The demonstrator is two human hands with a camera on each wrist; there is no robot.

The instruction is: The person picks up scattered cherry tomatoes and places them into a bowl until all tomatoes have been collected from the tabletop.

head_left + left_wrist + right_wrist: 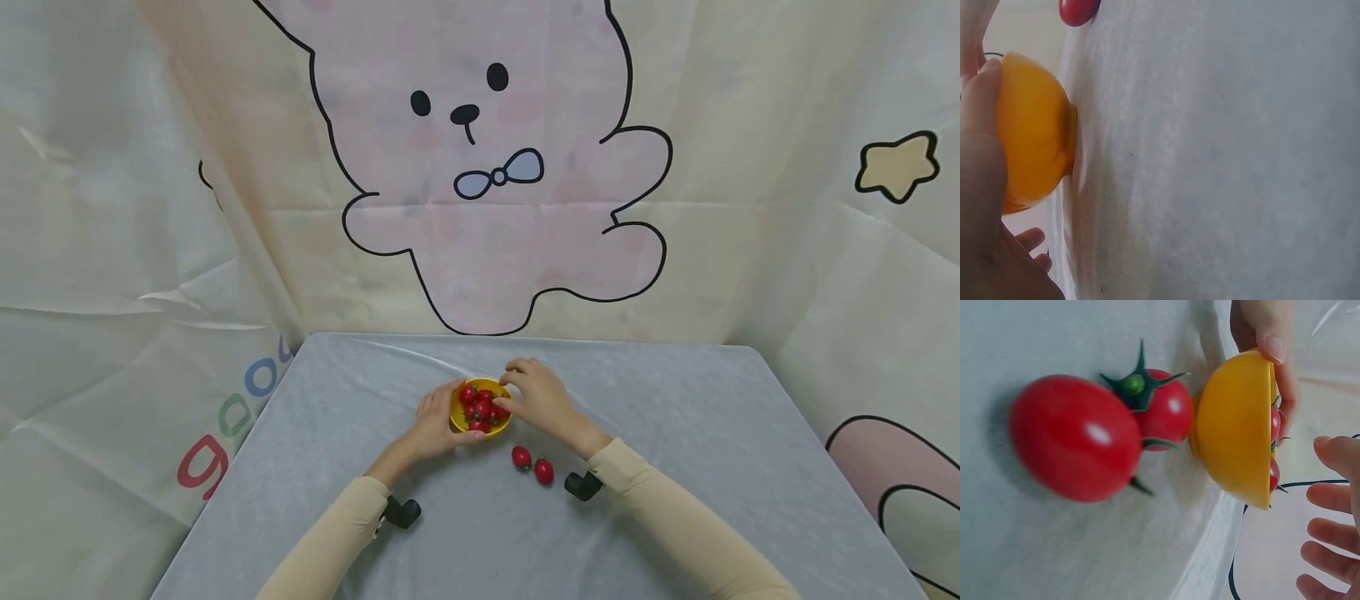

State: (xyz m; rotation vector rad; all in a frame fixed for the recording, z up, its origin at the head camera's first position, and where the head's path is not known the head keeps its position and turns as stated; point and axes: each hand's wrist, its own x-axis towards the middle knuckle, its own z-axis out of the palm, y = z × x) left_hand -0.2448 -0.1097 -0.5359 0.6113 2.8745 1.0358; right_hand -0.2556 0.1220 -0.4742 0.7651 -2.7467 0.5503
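A small yellow bowl (pixel 1235 419) filled with several cherry tomatoes (pixel 482 409) stands upright on the cloth. My left hand (pixel 437 423) holds it from the left, thumb at the near rim and fingers round the far side. Above the bowl's right rim is my right hand (pixel 542 398), its fingers spread and nothing between them in the right wrist view. Two more cherry tomatoes, one nearer (pixel 543 472) and one farther (pixel 521 457), lie on the cloth to the near right of the bowl; both have green stems in the right wrist view.
A pale grey-blue cloth (pixel 675 433) covers the table. Behind it hangs a curtain (pixel 712 250) with a pink bear drawing. Black wrist mounts (pixel 402 512) show under both sleeves, the right one close to the loose tomatoes.
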